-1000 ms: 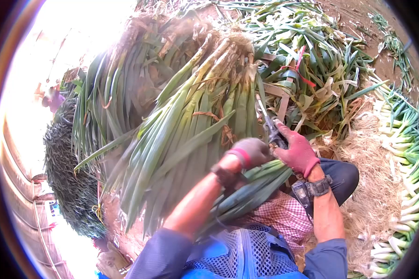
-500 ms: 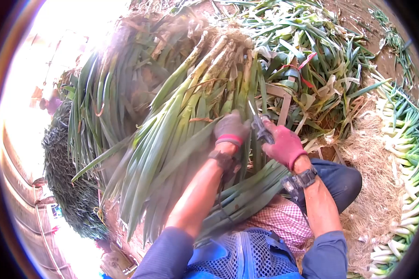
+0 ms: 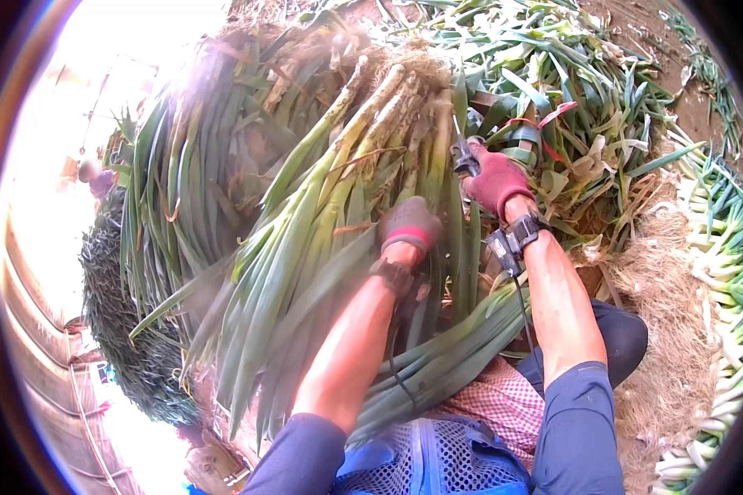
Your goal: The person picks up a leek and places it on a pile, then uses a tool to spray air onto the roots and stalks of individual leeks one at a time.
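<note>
A thick bunch of long green onions (image 3: 338,173) leans before me, its dirty pale stems and roots toward the top. My left hand (image 3: 410,224), in a dark glove with a pink cuff, is closed around green leaves at the bunch's lower right side. Gripped in my right hand (image 3: 501,177), in a red glove, is a dark hand tool (image 3: 464,157) with a thin bright blade pointing up. The blade lies beside the pale stems at the bunch's right edge. More onion leaves (image 3: 446,355) lie across my lap, below both forearms.
Behind on the right rises a heap of leaves (image 3: 553,107) with a red tie (image 3: 545,132). Dry roots (image 3: 656,330) cover the ground to the right, bordered by a row of trimmed onions (image 3: 726,330). A dark green stack (image 3: 128,313) stands left.
My right hand has moved up and slightly right with the tool, from beside my left hand to higher along the stems. My left hand has stayed almost in place.
</note>
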Tool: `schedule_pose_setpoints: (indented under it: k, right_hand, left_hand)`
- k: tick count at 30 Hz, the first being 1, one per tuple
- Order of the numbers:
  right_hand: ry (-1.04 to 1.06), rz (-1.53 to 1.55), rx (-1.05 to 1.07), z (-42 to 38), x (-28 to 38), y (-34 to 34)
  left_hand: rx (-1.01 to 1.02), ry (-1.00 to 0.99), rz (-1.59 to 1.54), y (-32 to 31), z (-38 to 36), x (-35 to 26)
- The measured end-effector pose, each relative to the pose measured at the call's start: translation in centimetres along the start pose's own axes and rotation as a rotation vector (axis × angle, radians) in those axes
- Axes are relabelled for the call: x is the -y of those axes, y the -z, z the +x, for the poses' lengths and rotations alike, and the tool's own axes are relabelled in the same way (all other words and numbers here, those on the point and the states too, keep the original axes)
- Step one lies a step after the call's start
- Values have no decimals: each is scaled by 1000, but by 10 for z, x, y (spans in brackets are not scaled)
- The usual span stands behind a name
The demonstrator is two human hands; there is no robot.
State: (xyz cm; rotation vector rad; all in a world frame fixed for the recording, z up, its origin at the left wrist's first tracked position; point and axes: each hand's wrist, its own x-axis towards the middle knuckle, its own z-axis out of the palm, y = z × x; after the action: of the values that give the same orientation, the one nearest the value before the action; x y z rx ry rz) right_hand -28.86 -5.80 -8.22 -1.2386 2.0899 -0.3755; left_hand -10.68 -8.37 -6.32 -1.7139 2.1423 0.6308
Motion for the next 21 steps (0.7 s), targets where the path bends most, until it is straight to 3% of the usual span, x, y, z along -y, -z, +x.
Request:
schedule_pose_setpoints:
  k: [4,6,9,10,11,13,14,15,17,18,21]
  right_hand:
    - [45,0,-8,-8,-8,-4]
    - [13,63,65,-30,-12,-4]
    - [27,100,104,-63,-28,-14]
    - [35,134,113,-77,-31,-16]
    - [43,167,121,-92,-34,-18]
    - [151,199,90,-116,-44,-31]
    - [207,233,115,-125,-47,-35]
    - [207,232,109,-137,-48,-36]
    - [226,206,3,-158,-45,-36]
    - [145,252,-33,-164,-40,-31]
    - [110,302,-55,-167,-37,-15]
  left_hand:
    - [-71,-27,-56,-3,6,8]
    - [51,10,-439,4,10,14]
    - [79,-19,-782,15,24,26]
    - [92,-197,-782,3,49,44]
    - [-183,-746,-535,4,50,54]
    - [-140,-760,-316,36,43,41]
    - [42,-662,-544,40,57,43]
    - [84,-723,-651,53,60,35]
    - [-7,-686,-495,77,32,18]
    - [-128,-827,-317,82,32,18]
    - [-99,-849,-269,73,37,20]
